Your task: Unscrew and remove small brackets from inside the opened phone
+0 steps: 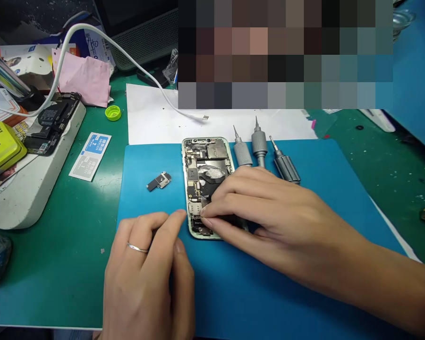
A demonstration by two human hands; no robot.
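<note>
An opened phone (193, 175) lies upright on the blue mat (148, 160), its inner parts showing. My right hand (269, 212) reaches over its lower right side, thumb and forefinger pinched at the inside; what they hold, if anything, is too small to name. My left hand (145, 274), with a ring on one finger, rests at the phone's lower left, fingers bent and the forefinger tip near the frame. Left of the phone lies a small black and silver part (158, 181). Three screwdrivers (242, 151) (259, 141) (286, 165) stretch out behind my right hand.
At the left, a white box (38, 189) carries another opened phone (53, 123) and a yellow battery pack (3, 146). A wipe packet (89, 157) and green cap (113, 113) lie beside it. A white cable (127, 54) arches over white paper (152, 118).
</note>
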